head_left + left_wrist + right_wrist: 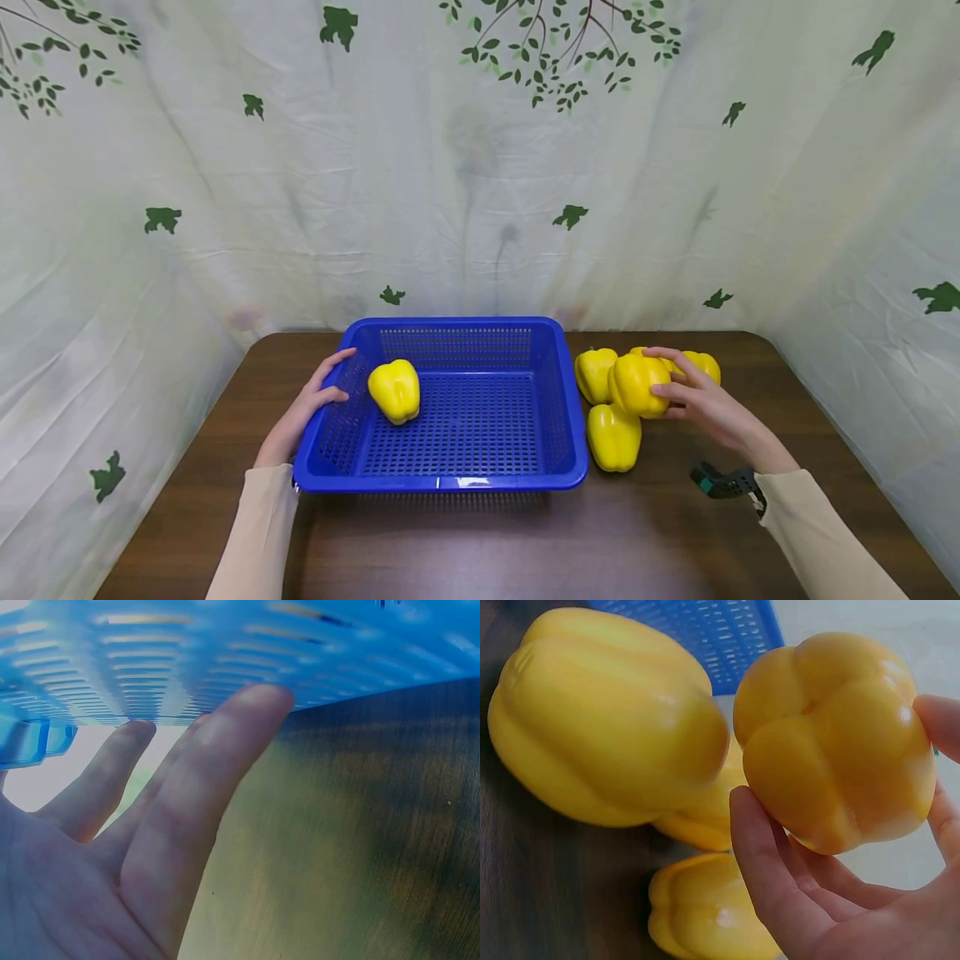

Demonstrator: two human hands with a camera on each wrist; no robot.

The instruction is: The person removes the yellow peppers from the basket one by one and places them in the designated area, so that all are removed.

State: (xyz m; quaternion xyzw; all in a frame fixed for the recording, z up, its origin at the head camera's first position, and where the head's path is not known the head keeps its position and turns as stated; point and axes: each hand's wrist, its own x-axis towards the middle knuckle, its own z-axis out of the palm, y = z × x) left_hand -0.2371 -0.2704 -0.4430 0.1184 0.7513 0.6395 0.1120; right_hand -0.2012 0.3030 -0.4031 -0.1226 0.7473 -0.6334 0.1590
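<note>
A blue plastic basket [457,483] stands on the table with one yellow bell pepper [394,392] lying inside it, toward the left. My left hand [311,408] grips the basket's left rim. In the left wrist view, several fingers [184,795] press against the outside of its slotted wall. To the right of the basket, my right hand [705,408] holds another yellow bell pepper [639,385] between thumb and fingers. The right wrist view shows this held pepper [836,742] with its lobed end toward the camera. Below and behind it are further peppers, partly hidden.
Several loose peppers share the right side of the brown table [480,550]: one in front [615,439], one beside the basket [596,375], one behind the right hand [703,364]. A pale leaf-print cloth [465,200] hangs around the back and sides.
</note>
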